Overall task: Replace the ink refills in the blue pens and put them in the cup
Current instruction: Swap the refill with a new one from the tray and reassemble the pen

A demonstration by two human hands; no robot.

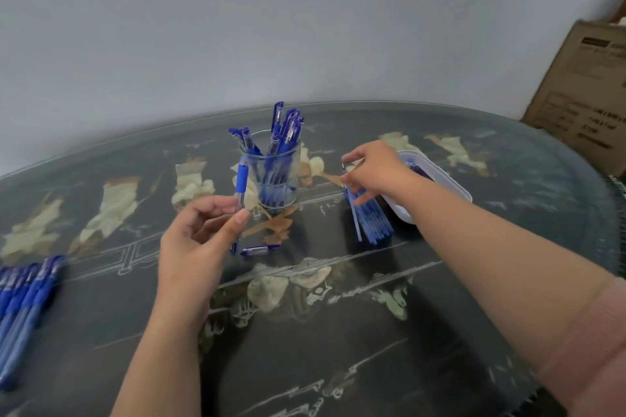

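left hand (pixel 200 240): centre-left of frame, fingers curled, thumb and fingertips pinching a pen.
pen (pixel 241 184): clear barrel with a blue rubber grip. It sits just left of the cup, with the grip end above the fingers.
pen axis: near upright in frame, grip end up and leaning slightly right. The lower end pokes out under the thumb, close to the table.
right hand (pixel 372 169): centre-right, thumb and forefinger pinching the top of one refill. The other fingers are spread loosely over the refill pile.
refill (pixel 354 213): thin pale-blue tube with a small metallic tip at the pinched end. It runs from upper left down to lower right, with its far end at the pile's front edge.
refill pile (pixel 376 222): blue tubes lying side by side, roughly parallel to the held one, just left of the white tub.
cup (pixel 272 179): clear glass in the upper centre, full of blue capped pens standing and fanning outward.
loose pen piece (pixel 259 250): short, blue and clear, lying flat just below and right of the left thumb.
pen row (pixel 23 298): blue pens laid parallel at the lower left edge.
white tub (pixel 440 179): right of the pile, with dark blue items inside that are too blurred to make out.
table (pixel 338 332): dark, round, with a pale inlaid pattern.
cardboard box (pixel 582 91): upper right. It has a dark printed label and text lines, all unreadable.
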